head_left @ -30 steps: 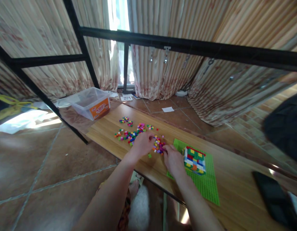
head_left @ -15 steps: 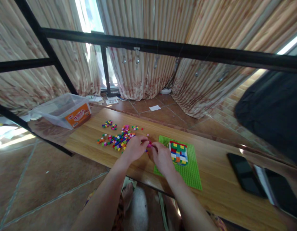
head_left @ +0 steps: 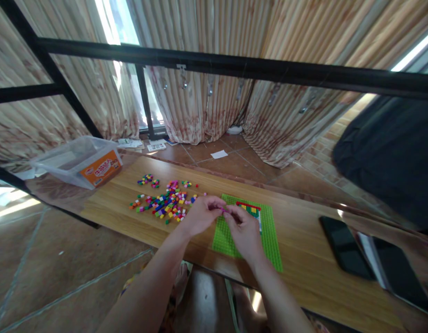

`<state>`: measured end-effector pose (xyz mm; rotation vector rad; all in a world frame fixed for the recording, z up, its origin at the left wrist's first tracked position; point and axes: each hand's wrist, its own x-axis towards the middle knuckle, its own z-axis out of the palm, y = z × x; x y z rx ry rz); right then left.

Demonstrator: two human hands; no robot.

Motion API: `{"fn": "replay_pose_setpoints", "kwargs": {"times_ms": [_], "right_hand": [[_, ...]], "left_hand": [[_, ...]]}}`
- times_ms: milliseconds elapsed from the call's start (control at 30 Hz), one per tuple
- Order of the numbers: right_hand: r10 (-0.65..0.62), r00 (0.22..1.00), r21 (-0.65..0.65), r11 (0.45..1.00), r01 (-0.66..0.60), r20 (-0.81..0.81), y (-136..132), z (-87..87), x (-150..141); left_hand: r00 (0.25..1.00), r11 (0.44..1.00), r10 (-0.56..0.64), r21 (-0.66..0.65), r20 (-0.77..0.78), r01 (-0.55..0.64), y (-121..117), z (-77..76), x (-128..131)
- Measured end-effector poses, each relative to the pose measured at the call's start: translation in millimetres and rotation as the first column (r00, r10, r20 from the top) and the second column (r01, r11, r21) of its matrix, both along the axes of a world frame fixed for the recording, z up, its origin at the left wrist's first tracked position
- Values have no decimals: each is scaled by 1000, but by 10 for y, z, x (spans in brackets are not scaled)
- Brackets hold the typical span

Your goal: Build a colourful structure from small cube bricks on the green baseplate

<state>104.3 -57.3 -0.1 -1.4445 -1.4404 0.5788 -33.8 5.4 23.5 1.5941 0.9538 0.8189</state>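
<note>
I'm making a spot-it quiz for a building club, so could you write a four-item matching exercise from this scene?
1. baseplate
2. bin
3. loose bricks
4. pink piece

A. see-through, with an orange label
B. where the left hand and right hand meet
C. bright green
D. many colours, scattered across the table

Pairs: 1-C, 2-A, 3-D, 4-B

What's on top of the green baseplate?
A multicoloured brick build is on the green baseplate. Its red far edge and some yellow and green bricks show. The right hand hides most of the rest; the studs underneath are covered.
</note>
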Motion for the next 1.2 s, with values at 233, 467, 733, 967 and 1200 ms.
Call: {"fn": "replay_pose_setpoints", "kwargs": {"times_ms": [233,467,733,967,1200], "right_hand": [[-89,992,-18,996,88,-94,-38,-44,129],[-238,956,52,971,232,172,-17,-72,187],[-202,964,30,979,200,172,-20,-39,277],[-432,902,45,901,431,-1,-35,25,718],[-454,891,51,890,454,-14,-54,53,819]], "left_hand": [[998,1000,28,9,48,-29,-32,-51,222],[993,990,115,76,17,-116,-45,-155,367],[974,984,153,-118,168,-134,19,-278,474],[986,986,163,-17,-28,-164,160,-314,544],[979,987,162,8,-125,-162,166,-313,578]]}}
